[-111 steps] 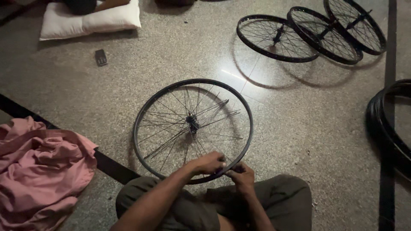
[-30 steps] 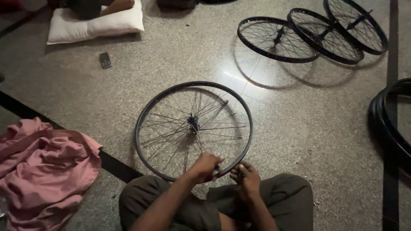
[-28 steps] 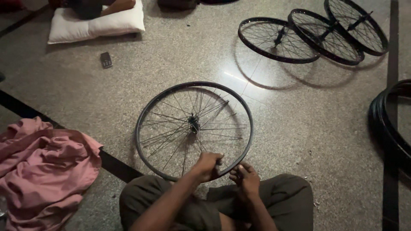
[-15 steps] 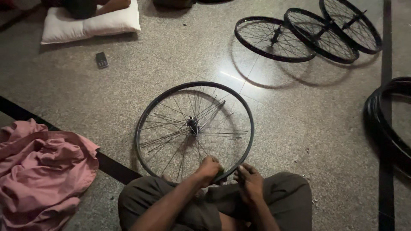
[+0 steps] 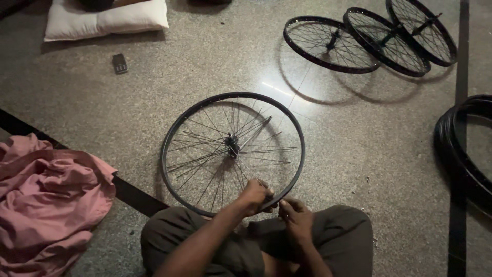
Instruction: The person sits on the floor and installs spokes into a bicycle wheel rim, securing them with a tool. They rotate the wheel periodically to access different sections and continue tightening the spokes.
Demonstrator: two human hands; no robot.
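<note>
Since the frame half a second back, little has shifted: both hands stay at the near rim of the bicycle wheel [image 5: 233,153], the right one drawn slightly nearer the left.

That wheel lies flat on the speckled stone floor [image 5: 359,154], just ahead of the seated person's crossed legs, its hub beyond the fingers and its near edge right under them. The left hand [image 5: 254,195] is curled over the rim, fingers [image 5: 264,193] clenched around it where spokes meet the metal. The right hand [image 5: 296,218] sits just beside it, fingertips pinched together at the rim; whether they grip a spoke or a small part is too dim to tell.

Far beyond the fingers and off to the right, three more spoked wheels [image 5: 382,38] lie overlapping. Black tyres [image 5: 458,149] sit at the right edge. To the left of the hands a pink cloth [image 5: 48,200] is heaped; farther off lie a white pillow [image 5: 105,20] and a small dark device [image 5: 120,63].
</note>
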